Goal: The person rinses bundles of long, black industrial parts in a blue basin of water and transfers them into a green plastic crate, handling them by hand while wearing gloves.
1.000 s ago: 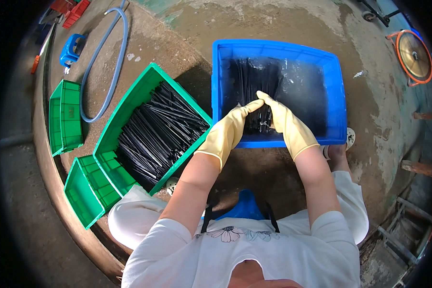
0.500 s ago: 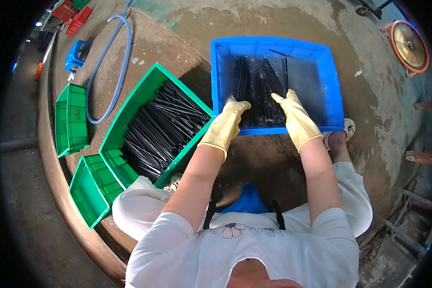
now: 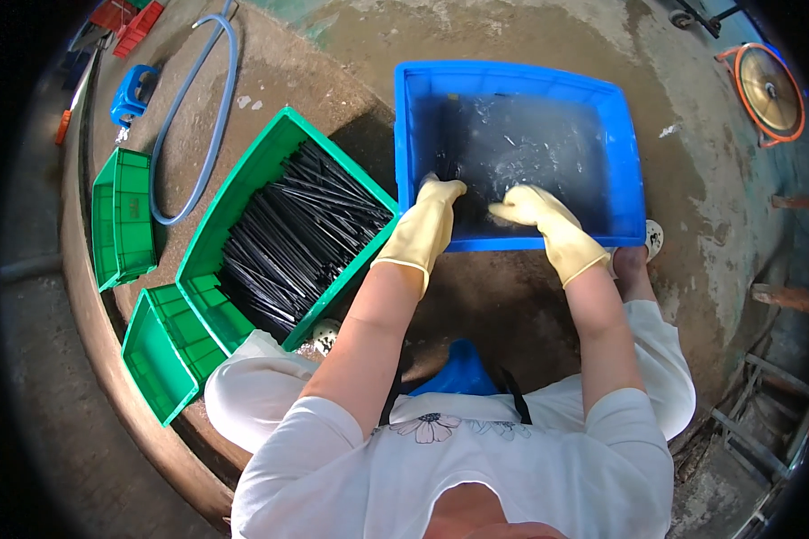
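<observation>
My left hand [image 3: 440, 193], in a pale yellow rubber glove, is at the left inside of the blue tub [image 3: 625, 144], its fingertips hidden in cloudy dark water, near some dim black sticks [image 3: 449, 157]. My right hand [image 3: 521, 207], gloved alike, is at the water near the tub's front wall, thumb and fingers apart, with nothing visible in it. A green crate [image 3: 351, 180] left of the tub holds a loose pile of long black sticks [image 3: 288, 242].
Two smaller green crates [image 3: 122, 216] are at the left, with a coiled blue hose [image 3: 229, 81], a blue stool [image 3: 128, 94] and red crates [image 3: 140, 27] behind. An orange-rimmed floor fan [image 3: 764, 94], a wheeled frame [image 3: 692, 18] and a metal rack [image 3: 764, 422] are at the right.
My hands, together over the tub a second ago, have moved apart. The black sticks seen in the tub's middle are now mostly hidden under cloudy water.
</observation>
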{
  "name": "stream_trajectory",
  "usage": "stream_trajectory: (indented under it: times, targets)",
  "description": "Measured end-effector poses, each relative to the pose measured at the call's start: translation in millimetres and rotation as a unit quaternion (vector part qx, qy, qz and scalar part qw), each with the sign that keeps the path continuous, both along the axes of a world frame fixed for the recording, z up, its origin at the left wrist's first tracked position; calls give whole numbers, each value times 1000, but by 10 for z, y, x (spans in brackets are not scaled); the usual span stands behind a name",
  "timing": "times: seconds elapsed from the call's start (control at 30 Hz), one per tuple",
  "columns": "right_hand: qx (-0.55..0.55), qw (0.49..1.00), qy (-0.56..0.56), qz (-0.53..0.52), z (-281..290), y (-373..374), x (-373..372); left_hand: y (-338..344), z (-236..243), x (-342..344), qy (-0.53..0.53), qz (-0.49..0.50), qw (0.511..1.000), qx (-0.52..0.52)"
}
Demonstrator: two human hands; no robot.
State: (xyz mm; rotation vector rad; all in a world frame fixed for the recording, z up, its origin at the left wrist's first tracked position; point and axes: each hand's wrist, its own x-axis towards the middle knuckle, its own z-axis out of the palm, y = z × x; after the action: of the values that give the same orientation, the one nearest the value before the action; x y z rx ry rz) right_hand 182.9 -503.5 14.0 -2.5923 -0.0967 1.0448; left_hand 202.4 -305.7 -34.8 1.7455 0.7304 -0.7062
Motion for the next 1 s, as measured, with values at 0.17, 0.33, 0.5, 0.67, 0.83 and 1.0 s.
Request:
stream_trajectory:
  times: [0.17,0.33,0.5,0.67,0.83,1.0]
  targets:
    - [-154,988,11,-3,51,-157,-131,-109,219,-82,-16,18,1000,9]
    - [-54,916,-206,-339,-106,-91,-2,31,-72,-40,6,-19,1000,-22]
    - [-41,871,-102,-478,-332,134,316,250,-156,-151,311,645,339,-611]
    - [322,829,54,-454,-924,-175,182,46,1292,-255,254,825,22,-505]
    - [423,858,22,-291,-1052,-255,131,-141,1011,-41,244,854,28,-459]
    - [541,732,103,-401,-543,176,104,-64,1030,-58,222,863,38,-452]
